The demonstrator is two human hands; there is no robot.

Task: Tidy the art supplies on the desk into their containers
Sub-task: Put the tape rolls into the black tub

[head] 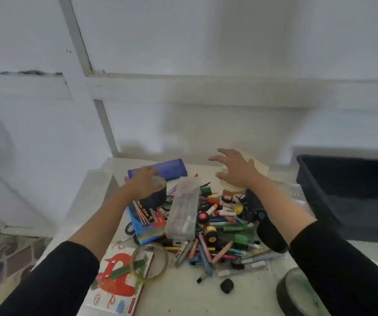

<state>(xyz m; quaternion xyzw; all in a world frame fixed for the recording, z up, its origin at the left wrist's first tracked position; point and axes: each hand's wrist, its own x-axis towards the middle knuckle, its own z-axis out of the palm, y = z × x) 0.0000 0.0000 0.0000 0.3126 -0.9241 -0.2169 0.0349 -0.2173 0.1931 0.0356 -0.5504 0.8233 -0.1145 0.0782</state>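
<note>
Here, in the head view, your two hands reach over the desk (pixel 183 297). Your left hand (pixel 142 181) lies on one dark round jar (pixel 156 197) with a clear lid, near the far left corner; blur hides whether its fingers curl round it. Your right hand (pixel 236 169) hovers near the far edge, fingers spread apart, holding nothing. One heap (pixel 220 245) of crayons, markers and tubes, too tangled to count, fills the desk's middle. One long clear plastic box (pixel 184 213) lies on it. One flat blue case (pixel 172 168) sits at the far edge, and one blue card carton (pixel 143 224) lies beside the box. One glossy tape ring (pixel 132 262) rests on one book (pixel 115 279) at the near left corner. One black tub (pixel 347 195) stands at the right edge.
</note>
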